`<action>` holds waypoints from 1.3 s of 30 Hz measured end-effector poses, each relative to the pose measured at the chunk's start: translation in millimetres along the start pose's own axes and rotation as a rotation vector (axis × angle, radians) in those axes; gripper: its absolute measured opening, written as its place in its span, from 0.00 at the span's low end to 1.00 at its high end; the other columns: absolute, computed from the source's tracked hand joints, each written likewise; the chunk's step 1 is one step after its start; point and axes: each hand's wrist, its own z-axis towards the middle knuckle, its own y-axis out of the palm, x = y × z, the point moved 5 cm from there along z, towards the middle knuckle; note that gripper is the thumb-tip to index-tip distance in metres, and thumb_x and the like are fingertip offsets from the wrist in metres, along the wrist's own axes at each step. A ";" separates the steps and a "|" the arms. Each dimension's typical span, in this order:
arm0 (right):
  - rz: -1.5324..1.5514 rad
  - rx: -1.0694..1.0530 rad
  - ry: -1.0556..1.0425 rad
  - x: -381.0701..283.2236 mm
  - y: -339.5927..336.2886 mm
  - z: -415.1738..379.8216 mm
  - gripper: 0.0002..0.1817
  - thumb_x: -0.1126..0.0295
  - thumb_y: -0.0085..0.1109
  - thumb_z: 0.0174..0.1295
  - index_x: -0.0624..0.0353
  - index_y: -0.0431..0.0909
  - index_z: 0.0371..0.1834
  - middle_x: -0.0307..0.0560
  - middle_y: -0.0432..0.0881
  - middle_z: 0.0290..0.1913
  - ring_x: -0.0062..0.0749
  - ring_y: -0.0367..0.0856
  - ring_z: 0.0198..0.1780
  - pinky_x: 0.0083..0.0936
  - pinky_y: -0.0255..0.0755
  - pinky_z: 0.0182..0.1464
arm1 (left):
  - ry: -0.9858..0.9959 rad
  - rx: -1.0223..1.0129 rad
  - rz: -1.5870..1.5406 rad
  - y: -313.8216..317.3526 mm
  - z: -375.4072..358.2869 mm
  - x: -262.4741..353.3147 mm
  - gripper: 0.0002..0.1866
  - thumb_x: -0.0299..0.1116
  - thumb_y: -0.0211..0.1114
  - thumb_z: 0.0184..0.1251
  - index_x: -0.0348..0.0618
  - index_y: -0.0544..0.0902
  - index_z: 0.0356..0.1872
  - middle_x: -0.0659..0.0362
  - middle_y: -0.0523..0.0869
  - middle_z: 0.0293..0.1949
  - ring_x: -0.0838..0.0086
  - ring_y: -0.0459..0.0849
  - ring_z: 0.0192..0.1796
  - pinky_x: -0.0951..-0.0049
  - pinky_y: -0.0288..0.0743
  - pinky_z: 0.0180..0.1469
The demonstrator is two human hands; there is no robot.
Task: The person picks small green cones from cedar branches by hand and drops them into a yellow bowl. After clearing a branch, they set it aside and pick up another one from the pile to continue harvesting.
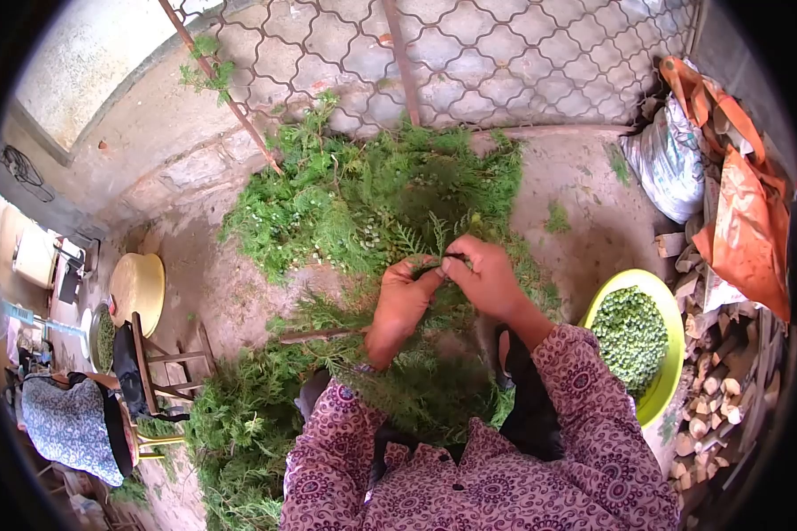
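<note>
Main branch pile (pixel 345 190) ahead of person (pixel 505 482), lattice (pixel 401 62) behind it. Right: cones (pixel 629 341) in basin (pixel 677 354), firewood (pixel 713 398) beyond, sack (pixel 671 168) farther forward. Left: second branch pile (pixel 239 460), tub (pixel 137 288) farther out.

the head camera looks forward and steeply down from above the patterned purple shirt (pixel 522 487), near the left hand (pixel 401 305) and right hand (pixel 487 276) at mid-frame; its wide, round, dark-cornered field reaches the metal lattice (pixel 400 55) at top and split firewood (pixel 714 394) at right.

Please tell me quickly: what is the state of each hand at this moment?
Left hand: closed, pinching a green sprig.
Right hand: closed, pinching apparently the same green sprig.
</note>
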 end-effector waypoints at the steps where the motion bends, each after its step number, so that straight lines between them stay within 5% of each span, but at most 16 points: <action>1: 0.138 -0.002 0.075 9.4 1.7 0.2 0.08 0.70 0.56 0.54 0.64 0.72 0.31 0.49 0.74 0.22 0.35 0.74 0.21 0.27 0.66 0.24 | -0.019 0.017 0.014 1.1 -1.6 1.8 0.01 0.25 0.60 0.58 0.43 0.80 0.29 0.67 0.80 0.24 0.87 0.71 0.22 0.84 0.65 0.23; 3: 0.271 -0.010 0.144 11.8 -4.3 3.4 0.08 0.69 0.56 0.55 0.62 0.71 0.30 0.44 0.73 0.20 0.28 0.71 0.18 0.24 0.63 0.21 | -0.032 0.039 0.022 -0.6 -2.3 1.7 0.01 0.25 0.60 0.57 0.42 0.80 0.30 0.67 0.80 0.24 0.87 0.71 0.22 0.84 0.65 0.24; 5: 0.859 -0.037 0.589 17.3 -11.4 0.2 0.05 0.68 0.54 0.59 0.57 0.71 0.31 0.35 0.69 0.19 0.13 0.61 0.16 0.12 0.52 0.14 | -0.036 -0.032 0.092 -1.2 -1.4 -2.9 0.02 0.26 0.61 0.57 0.41 0.80 0.31 0.65 0.80 0.24 0.85 0.72 0.22 0.83 0.65 0.24; 9: 1.087 0.297 0.454 25.9 -61.7 -6.9 0.05 0.70 0.54 0.59 0.58 0.72 0.35 0.36 0.70 0.22 0.13 0.57 0.14 0.12 0.47 0.13 | -0.076 -0.023 0.061 -4.6 -0.9 -1.3 0.04 0.27 0.62 0.56 0.40 0.80 0.32 0.64 0.80 0.25 0.83 0.73 0.23 0.83 0.66 0.24; 13: 0.925 0.716 0.362 58.6 -146.6 -57.5 0.07 0.76 0.54 0.55 0.57 0.71 0.38 0.38 0.72 0.25 0.15 0.61 0.16 0.12 0.50 0.14 | -0.066 -0.027 -0.001 -1.6 -4.8 10.3 0.08 0.30 0.63 0.56 0.39 0.79 0.35 0.63 0.81 0.28 0.81 0.75 0.26 0.80 0.68 0.24; 15: 0.601 0.897 0.328 81.4 -189.7 -103.0 0.09 0.77 0.53 0.55 0.57 0.70 0.40 0.41 0.73 0.26 0.15 0.62 0.17 0.10 0.50 0.15 | -0.028 -0.015 -0.023 -1.1 -6.9 15.4 0.10 0.31 0.64 0.56 0.39 0.79 0.37 0.63 0.81 0.29 0.80 0.76 0.26 0.79 0.69 0.24; 17: 0.270 0.896 0.388 114.9 -238.8 -159.4 0.14 0.78 0.54 0.52 0.59 0.70 0.44 0.45 0.75 0.29 0.22 0.69 0.22 0.16 0.61 0.20 | -0.017 0.018 -0.001 -4.2 -8.8 18.3 0.09 0.34 0.62 0.58 0.41 0.78 0.37 0.66 0.79 0.28 0.84 0.72 0.25 0.80 0.67 0.26; 18: -0.173 0.858 0.426 121.5 -260.3 -179.8 0.17 0.76 0.56 0.50 0.60 0.70 0.45 0.49 0.76 0.31 0.29 0.72 0.27 0.21 0.66 0.28 | -0.010 0.017 -0.012 -5.8 -9.0 18.0 0.09 0.34 0.62 0.58 0.41 0.78 0.37 0.66 0.79 0.28 0.84 0.72 0.25 0.80 0.67 0.26; 19: -0.616 0.800 0.456 121.6 -273.8 -198.2 0.20 0.74 0.59 0.47 0.62 0.71 0.46 0.52 0.77 0.34 0.36 0.75 0.32 0.25 0.70 0.35 | 0.022 0.023 -0.025 -8.2 -9.2 16.8 0.09 0.32 0.62 0.58 0.39 0.78 0.37 0.64 0.80 0.28 0.81 0.74 0.27 0.79 0.68 0.25; 21: -1.115 0.358 0.772 131.2 -281.1 -228.2 0.24 0.69 0.64 0.40 0.63 0.74 0.44 0.58 0.76 0.41 0.46 0.75 0.44 0.31 0.67 0.50 | 0.064 0.021 -0.050 -11.2 -11.0 16.7 0.09 0.30 0.61 0.58 0.36 0.78 0.37 0.61 0.81 0.28 0.79 0.76 0.28 0.77 0.70 0.24; 23: -1.193 0.459 0.755 147.4 -290.4 -266.2 0.22 0.66 0.66 0.36 0.64 0.78 0.38 0.60 0.77 0.42 0.47 0.77 0.43 0.32 0.68 0.49 | -0.005 -0.001 -0.085 -15.4 -14.5 14.3 0.08 0.31 0.60 0.59 0.37 0.77 0.36 0.62 0.79 0.29 0.81 0.74 0.30 0.79 0.68 0.27; 24: -0.966 0.485 0.774 159.9 -299.7 -274.2 0.18 0.67 0.63 0.38 0.64 0.80 0.34 0.59 0.80 0.37 0.45 0.79 0.40 0.31 0.70 0.47 | -0.026 0.024 -0.106 -16.3 -18.8 18.7 0.08 0.30 0.59 0.59 0.36 0.77 0.36 0.60 0.79 0.26 0.80 0.74 0.27 0.80 0.67 0.25; 27: -0.722 0.502 0.774 143.3 -278.9 -237.1 0.15 0.66 0.57 0.44 0.64 0.79 0.33 0.55 0.81 0.32 0.43 0.79 0.35 0.31 0.71 0.42 | -0.007 0.014 -0.122 -23.9 -20.6 21.6 0.08 0.29 0.60 0.58 0.35 0.76 0.36 0.60 0.78 0.23 0.80 0.73 0.23 0.81 0.66 0.22; 29: -0.682 0.549 0.525 111.1 -243.4 -188.0 0.12 0.67 0.59 0.46 0.66 0.79 0.29 0.49 0.79 0.24 0.28 0.75 0.27 0.23 0.69 0.32 | 0.026 0.064 -0.204 -25.0 -20.3 22.3 0.08 0.28 0.61 0.57 0.35 0.76 0.34 0.60 0.77 0.21 0.80 0.71 0.19 0.81 0.64 0.19; 33: -0.118 0.380 0.330 48.8 -147.6 -91.2 0.02 0.77 0.58 0.51 0.61 0.77 0.27 0.35 0.74 0.22 0.15 0.69 0.28 0.15 0.66 0.31 | -0.006 0.093 -0.281 -32.5 -19.2 24.6 0.07 0.28 0.61 0.56 0.36 0.76 0.32 0.60 0.75 0.19 0.80 0.70 0.17 0.79 0.64 0.17; 39: 0.058 0.125 -0.036 -34.4 -21.4 -5.2 0.10 0.73 0.63 0.50 0.61 0.75 0.35 0.37 0.75 0.28 0.18 0.71 0.29 0.17 0.68 0.32 | -0.031 0.156 -0.356 -37.4 -14.6 29.9 0.06 0.28 0.60 0.57 0.36 0.74 0.30 0.61 0.72 0.16 0.79 0.67 0.15 0.79 0.61 0.16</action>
